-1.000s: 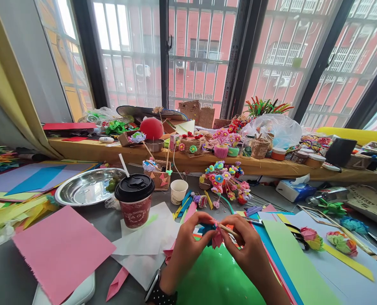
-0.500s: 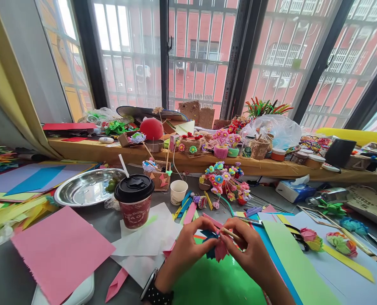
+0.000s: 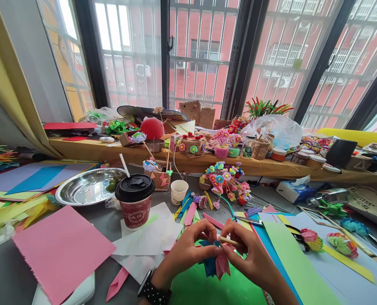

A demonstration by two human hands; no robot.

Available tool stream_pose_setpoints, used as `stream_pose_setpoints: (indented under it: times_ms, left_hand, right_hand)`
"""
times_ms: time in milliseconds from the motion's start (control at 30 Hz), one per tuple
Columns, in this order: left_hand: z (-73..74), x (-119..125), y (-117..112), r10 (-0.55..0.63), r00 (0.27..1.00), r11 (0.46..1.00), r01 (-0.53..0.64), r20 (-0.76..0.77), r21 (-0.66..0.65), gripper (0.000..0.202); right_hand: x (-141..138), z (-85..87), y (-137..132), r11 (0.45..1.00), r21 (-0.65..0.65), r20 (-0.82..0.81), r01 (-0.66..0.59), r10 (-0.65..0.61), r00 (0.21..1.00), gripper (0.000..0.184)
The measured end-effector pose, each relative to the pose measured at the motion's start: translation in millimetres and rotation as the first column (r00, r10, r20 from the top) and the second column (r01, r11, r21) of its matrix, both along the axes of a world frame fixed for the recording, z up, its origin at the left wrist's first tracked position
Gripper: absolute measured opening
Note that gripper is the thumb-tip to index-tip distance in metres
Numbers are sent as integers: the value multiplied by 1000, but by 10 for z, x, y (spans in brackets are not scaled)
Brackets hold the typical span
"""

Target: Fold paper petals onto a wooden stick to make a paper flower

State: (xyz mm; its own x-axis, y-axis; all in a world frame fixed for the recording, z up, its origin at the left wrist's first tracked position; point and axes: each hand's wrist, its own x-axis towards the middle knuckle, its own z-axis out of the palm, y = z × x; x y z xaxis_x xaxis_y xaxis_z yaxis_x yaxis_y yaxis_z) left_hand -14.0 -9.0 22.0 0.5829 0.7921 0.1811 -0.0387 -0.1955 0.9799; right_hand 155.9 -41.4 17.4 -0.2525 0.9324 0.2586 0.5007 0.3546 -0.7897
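My left hand [image 3: 188,250] and my right hand [image 3: 248,252] meet low in the middle of the view, both pinched on a small folded paper flower [image 3: 216,262] with pink and blue petals hanging down. A thin wooden stick [image 3: 229,241] runs from the flower under the fingers of my right hand. A black watch [image 3: 152,290] sits on my left wrist. Under the hands lies a bright green sheet [image 3: 207,288].
A red cup with a black lid [image 3: 135,201] and a white paper cup [image 3: 178,191] stand behind the hands. A steel dish [image 3: 86,186] and a pink sheet [image 3: 59,250] lie left. Finished paper flowers [image 3: 224,180], scissors [image 3: 298,235] and coloured sheets lie right.
Both hands have drawn nearer to me and lower with the flower. The pink and blue petals now hang further down below the fingers.
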Motion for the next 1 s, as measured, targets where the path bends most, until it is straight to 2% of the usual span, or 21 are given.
stream_pose_setpoints:
  times_ms: [200,367,533,667,833,1000]
  left_hand:
    - [-25,8,19,-56,997,996,60,54,-71,23]
    - [-3,10,7,-36,998,996,39,43,-74,24]
    - [-4,12,5,-28,999,996,30,20,-85,25]
    - [-40,14,19,-53,998,989,58,37,-137,23]
    - [-75,-9,60,-94,989,966,118,110,-231,24]
    - [-45,-56,77,-126,991,961,135,52,-242,19]
  right_hand:
    - [-25,24,-15,1000,4,-75,18,-18,997,15]
    - [-32,12,7,1000,-1,-101,21,-21,995,18]
    - [-13,55,3,999,-46,-40,-26,24,999,13]
    - [5,80,-12,994,-75,-68,-75,70,995,13]
    - [12,80,2,981,-139,-119,-134,118,986,21]
    - [21,75,18,979,-155,-152,-131,107,983,20]
